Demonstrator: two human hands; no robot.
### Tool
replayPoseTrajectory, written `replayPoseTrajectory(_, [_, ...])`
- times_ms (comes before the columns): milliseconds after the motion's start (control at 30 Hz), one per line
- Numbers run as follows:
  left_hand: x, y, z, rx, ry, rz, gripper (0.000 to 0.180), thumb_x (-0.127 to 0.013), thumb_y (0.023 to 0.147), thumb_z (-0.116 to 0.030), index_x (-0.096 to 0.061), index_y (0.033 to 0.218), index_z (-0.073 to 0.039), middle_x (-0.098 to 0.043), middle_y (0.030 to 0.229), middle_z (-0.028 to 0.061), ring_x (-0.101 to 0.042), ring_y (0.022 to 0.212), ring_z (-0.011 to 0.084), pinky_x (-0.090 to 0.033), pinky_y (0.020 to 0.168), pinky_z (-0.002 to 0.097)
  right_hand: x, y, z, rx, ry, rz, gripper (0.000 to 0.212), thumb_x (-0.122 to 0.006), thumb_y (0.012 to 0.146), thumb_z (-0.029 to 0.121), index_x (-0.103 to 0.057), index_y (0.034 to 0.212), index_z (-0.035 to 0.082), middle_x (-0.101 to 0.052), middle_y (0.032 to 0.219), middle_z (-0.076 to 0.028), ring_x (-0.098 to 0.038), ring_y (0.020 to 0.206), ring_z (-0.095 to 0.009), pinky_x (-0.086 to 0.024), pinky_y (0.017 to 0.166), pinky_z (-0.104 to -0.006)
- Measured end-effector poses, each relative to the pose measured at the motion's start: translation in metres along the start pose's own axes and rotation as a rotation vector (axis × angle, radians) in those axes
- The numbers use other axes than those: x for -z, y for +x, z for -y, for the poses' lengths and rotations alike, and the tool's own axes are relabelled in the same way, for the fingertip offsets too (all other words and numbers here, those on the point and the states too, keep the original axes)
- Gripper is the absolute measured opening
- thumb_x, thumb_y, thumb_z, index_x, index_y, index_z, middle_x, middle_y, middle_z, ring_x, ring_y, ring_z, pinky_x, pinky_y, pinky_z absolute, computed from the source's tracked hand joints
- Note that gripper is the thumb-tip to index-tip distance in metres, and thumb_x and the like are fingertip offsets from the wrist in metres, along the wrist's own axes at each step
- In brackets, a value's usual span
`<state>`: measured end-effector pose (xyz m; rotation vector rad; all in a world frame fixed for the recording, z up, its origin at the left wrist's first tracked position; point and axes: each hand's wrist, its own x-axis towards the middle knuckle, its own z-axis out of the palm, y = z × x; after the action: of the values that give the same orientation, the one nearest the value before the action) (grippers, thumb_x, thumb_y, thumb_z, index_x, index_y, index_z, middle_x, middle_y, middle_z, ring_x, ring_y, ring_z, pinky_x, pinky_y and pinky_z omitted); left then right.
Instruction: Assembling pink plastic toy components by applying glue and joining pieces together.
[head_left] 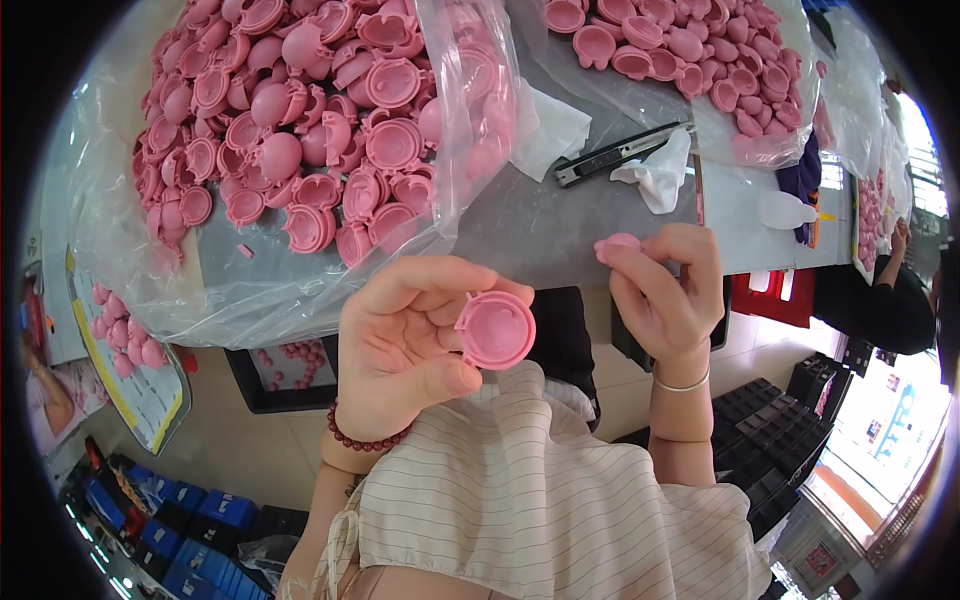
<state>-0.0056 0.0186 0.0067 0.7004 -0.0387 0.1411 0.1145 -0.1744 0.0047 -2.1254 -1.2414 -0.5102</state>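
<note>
My left hand (400, 345) has its grip clenched on a round pink shell (496, 329), hollow side up, and my right hand (665, 285) pinches a small pink piece (617, 243) over the surface (540, 225); I'd steady the shell and line the piece up squarely.

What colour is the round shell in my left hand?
Pink, the round shell in the left hand, seen in the head view.

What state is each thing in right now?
Left hand: grip shut on round pink shell, hollow side up.
Right hand: pinching small pink piece.
Utility knife: lying flat on grey table.
Clear bag: open, pink shells heaped inside.
</note>
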Motion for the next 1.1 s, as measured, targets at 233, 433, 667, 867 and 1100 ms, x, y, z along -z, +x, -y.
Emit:
replayPoseTrajectory(233, [0.002,0.0,0.002,-0.015,0.016,0.008,0.05,-0.068,0.068,-0.001,-0.042,0.11,0.007,-0.051,0.109,0.0223,-0.051,0.104,0.0264,-0.044,0.086,0.0338,0.005,-0.003,0.004,-0.009,0.091,0.068,0.03,-0.063,0.051,-0.003,-0.063,0.08,0.005,-0.048,0.072,-0.004,-0.047,0.062,-0.018,-0.04,0.054,-0.0245])
replayPoseTrajectory(433, [-0.005,0.0,0.004,-0.034,0.122,-0.039,0.049,-0.066,0.068,0.002,-0.041,0.111,0.007,-0.051,0.109,0.0213,-0.052,0.104,0.0246,-0.044,0.086,0.0322,0.012,0.017,0.006,-0.228,0.081,0.191,0.036,-0.066,0.05,-0.002,-0.061,0.086,0.004,-0.054,0.078,-0.007,-0.052,0.069,-0.022,-0.044,0.06,-0.0302])
replayPoseTrajectory(667, [-0.012,0.001,0.004,-0.101,0.421,-0.024,0.045,-0.063,0.068,0.009,-0.043,0.109,0.006,-0.051,0.108,0.0188,-0.055,0.096,0.0203,-0.046,0.082,0.0296,0.005,0.027,0.032,-0.107,0.601,0.048,0.034,-0.073,0.057,0.012,-0.059,0.084,-0.003,-0.059,0.085,-0.017,-0.058,0.07,-0.025,-0.046,0.06,-0.0284])
replayPoseTrajectory(867, [-0.013,0.001,0.006,-0.141,0.604,-0.032,0.038,-0.064,0.067,0.008,-0.051,0.103,0.005,-0.052,0.103,0.0155,-0.058,0.086,0.0179,-0.049,0.074,0.0259,-0.005,0.027,0.035,0.001,0.617,0.052,0.031,-0.073,0.059,0.014,-0.059,0.082,-0.002,-0.059,0.084,-0.016,-0.058,0.07,-0.026,-0.046,0.059,-0.0293])
replayPoseTrajectory(1100, [-0.014,0.001,0.009,-0.116,0.571,-0.066,0.035,-0.064,0.067,0.008,-0.053,0.1,0.005,-0.051,0.103,0.0157,-0.059,0.082,0.0173,-0.051,0.071,0.025,-0.012,0.019,0.035,0.006,0.576,0.009,0.031,-0.072,0.062,0.015,-0.057,0.083,0.0,-0.059,0.086,-0.015,-0.058,0.072,-0.026,-0.047,0.059,-0.0301])
